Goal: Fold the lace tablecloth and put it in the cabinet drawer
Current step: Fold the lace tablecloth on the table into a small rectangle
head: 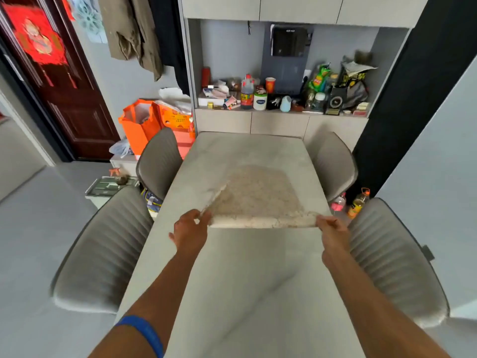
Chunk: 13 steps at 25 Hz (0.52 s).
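The beige lace tablecloth [258, 195] lies folded into a rough square on the pale marble table [232, 280], right of centre. Its near edge is lifted off the tabletop and curled over. My left hand [191, 232] pinches the near left corner, and my right hand [333, 235] pinches the near right corner. The cabinet [278, 122] with its flat drawer fronts stands against the wall beyond the table's far end; the fronts are closed.
Grey padded chairs flank the table: two on the left [103, 251] [160, 161] and two on the right [395, 259] [333, 164]. The cabinet shelf [284, 99] is crowded with bottles, jars and bags. Orange bags [144, 125] stand left of the cabinet. Bottles [357, 202] sit on the floor at right.
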Each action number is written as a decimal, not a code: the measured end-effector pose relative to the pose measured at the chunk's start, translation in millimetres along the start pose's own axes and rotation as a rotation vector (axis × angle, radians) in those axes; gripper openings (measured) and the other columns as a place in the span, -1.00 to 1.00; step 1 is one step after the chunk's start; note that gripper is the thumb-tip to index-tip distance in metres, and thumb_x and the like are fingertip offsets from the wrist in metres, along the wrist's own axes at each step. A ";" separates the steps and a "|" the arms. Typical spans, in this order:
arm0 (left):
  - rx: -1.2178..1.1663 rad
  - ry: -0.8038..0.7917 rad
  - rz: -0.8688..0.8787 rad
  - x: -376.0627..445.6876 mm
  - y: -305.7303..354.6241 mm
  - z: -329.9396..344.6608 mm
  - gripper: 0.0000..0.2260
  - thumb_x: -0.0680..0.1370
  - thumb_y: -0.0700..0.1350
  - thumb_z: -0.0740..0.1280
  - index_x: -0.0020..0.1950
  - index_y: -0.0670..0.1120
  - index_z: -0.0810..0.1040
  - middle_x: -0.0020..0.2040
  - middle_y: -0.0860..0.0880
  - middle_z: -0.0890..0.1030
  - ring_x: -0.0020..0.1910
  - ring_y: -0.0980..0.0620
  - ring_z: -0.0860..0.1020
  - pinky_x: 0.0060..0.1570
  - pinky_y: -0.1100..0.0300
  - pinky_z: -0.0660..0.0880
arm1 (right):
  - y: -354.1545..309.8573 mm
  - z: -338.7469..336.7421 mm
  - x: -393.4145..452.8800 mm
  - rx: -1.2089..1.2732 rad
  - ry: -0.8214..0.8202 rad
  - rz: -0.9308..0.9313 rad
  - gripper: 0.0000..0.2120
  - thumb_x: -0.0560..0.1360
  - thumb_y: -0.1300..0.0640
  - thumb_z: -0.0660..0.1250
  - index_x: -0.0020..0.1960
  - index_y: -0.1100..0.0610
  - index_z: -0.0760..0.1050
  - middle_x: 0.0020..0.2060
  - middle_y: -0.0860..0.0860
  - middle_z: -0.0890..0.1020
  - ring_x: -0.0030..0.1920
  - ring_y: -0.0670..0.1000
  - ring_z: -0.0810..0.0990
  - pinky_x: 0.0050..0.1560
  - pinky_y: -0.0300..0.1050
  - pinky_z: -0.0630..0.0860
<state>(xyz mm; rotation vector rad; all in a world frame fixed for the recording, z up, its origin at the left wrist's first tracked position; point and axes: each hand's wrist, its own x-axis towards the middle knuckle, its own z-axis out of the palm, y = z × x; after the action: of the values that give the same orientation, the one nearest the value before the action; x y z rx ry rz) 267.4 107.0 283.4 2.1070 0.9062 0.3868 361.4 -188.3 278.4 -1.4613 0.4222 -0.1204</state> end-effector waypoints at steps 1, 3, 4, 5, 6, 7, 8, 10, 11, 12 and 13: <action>0.025 -0.058 -0.093 -14.0 -38.2 19.7 -0.71 0.52 0.18 0.32 -0.10 -0.03 0.63 0.00 -0.03 0.66 0.07 -0.15 0.57 0.20 -0.11 0.42 | 38.0 -14.7 -2.2 -0.104 0.002 0.054 -0.76 0.46 0.26 0.44 -0.32 0.09 0.48 -0.37 -0.04 0.56 -0.26 0.00 0.48 -0.22 -0.16 0.44; 0.041 -0.168 -0.237 -46.5 -105.4 48.9 -0.68 0.45 0.23 0.33 -0.12 -0.01 0.65 -0.05 -0.04 0.65 0.01 -0.17 0.58 0.11 -0.06 0.49 | 106.3 -47.9 -13.2 -0.258 -0.013 0.158 -0.77 0.45 0.22 0.47 -0.33 0.11 0.49 -0.39 -0.01 0.57 -0.33 0.01 0.44 -0.35 -0.16 0.35; 0.047 -0.209 -0.293 -62.5 -131.7 58.3 -0.66 0.41 0.24 0.33 -0.15 -0.01 0.65 -0.09 -0.07 0.65 -0.02 -0.18 0.59 0.07 -0.03 0.51 | 132.5 -62.7 -20.4 -0.316 -0.019 0.197 -0.79 0.45 0.21 0.47 -0.31 0.13 0.50 -0.38 0.01 0.57 -0.34 0.03 0.43 -0.36 -0.14 0.34; 0.063 -0.240 -0.337 -75.9 -152.4 65.0 -0.67 0.41 0.23 0.33 -0.16 -0.02 0.66 -0.10 -0.09 0.65 -0.03 -0.19 0.59 0.04 -0.01 0.51 | 152.1 -74.8 -27.9 -0.375 -0.016 0.229 -0.81 0.45 0.20 0.47 -0.29 0.16 0.52 -0.37 0.04 0.57 -0.33 0.04 0.45 -0.35 -0.14 0.35; 0.085 -0.259 -0.366 -87.6 -167.2 69.1 -0.70 0.43 0.21 0.35 -0.16 -0.02 0.66 -0.08 -0.10 0.65 -0.02 -0.20 0.58 0.03 0.00 0.50 | 166.9 -85.1 -34.2 -0.437 -0.012 0.255 -0.82 0.45 0.20 0.47 -0.27 0.19 0.53 -0.36 0.05 0.58 -0.31 0.07 0.48 -0.32 -0.13 0.37; 0.095 -0.262 -0.387 -96.4 -177.5 70.5 -0.73 0.47 0.17 0.36 -0.17 -0.02 0.65 -0.06 -0.10 0.66 -0.01 -0.21 0.58 0.02 0.01 0.49 | 176.4 -93.3 -40.0 -0.496 -0.017 0.281 -0.84 0.45 0.20 0.47 -0.26 0.21 0.54 -0.35 0.07 0.58 -0.27 0.09 0.51 -0.28 -0.12 0.39; 0.090 -0.254 -0.398 -102.8 -184.1 70.6 -0.76 0.49 0.14 0.36 -0.19 -0.01 0.63 -0.07 -0.11 0.66 -0.02 -0.21 0.59 0.01 0.02 0.49 | 182.8 -99.2 -44.5 -0.556 -0.037 0.315 -0.85 0.44 0.20 0.47 -0.24 0.22 0.55 -0.32 0.09 0.59 -0.24 0.12 0.53 -0.22 -0.10 0.41; 0.085 -0.252 -0.402 -108.4 -189.9 68.4 -0.83 0.51 0.06 0.36 -0.21 0.00 0.59 -0.10 -0.12 0.68 -0.04 -0.21 0.60 -0.02 0.03 0.51 | 190.0 -107.4 -52.3 -0.698 -0.092 0.404 -0.91 0.45 0.21 0.44 -0.15 0.24 0.57 -0.21 0.16 0.62 -0.12 0.18 0.58 -0.09 -0.04 0.47; 0.106 -0.276 -0.405 -108.5 -191.2 67.1 -0.86 0.50 0.03 0.36 -0.17 -0.01 0.61 -0.08 -0.12 0.68 -0.04 -0.20 0.60 -0.05 0.05 0.50 | 192.9 -109.8 -55.3 -0.763 -0.115 0.447 -0.89 0.47 0.21 0.42 -0.09 0.27 0.59 -0.15 0.19 0.62 -0.06 0.20 0.60 -0.03 0.00 0.50; 0.131 -0.308 -0.414 -108.3 -192.9 66.5 -0.89 0.49 -0.01 0.36 -0.10 -0.03 0.63 -0.05 -0.11 0.68 -0.02 -0.19 0.60 -0.07 0.09 0.47 | 196.0 -111.9 -58.0 -0.797 -0.138 0.493 -0.86 0.48 0.19 0.40 -0.07 0.29 0.58 -0.13 0.19 0.62 -0.06 0.21 0.60 -0.01 0.03 0.51; 0.141 -0.345 -0.431 -106.5 -195.8 67.4 -0.87 0.47 -0.04 0.38 -0.04 -0.04 0.63 -0.02 -0.10 0.67 0.01 -0.16 0.59 -0.07 0.11 0.45 | 199.6 -112.3 -61.8 -0.775 -0.144 0.543 -0.83 0.49 0.16 0.40 -0.10 0.29 0.57 -0.15 0.18 0.60 -0.11 0.19 0.59 -0.06 0.03 0.52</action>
<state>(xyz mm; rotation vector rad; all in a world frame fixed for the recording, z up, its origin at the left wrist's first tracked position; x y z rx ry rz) 136.6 77.8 93.0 1.9474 1.1628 -0.2613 230.6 -249.4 90.2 -2.0302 0.7831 0.6446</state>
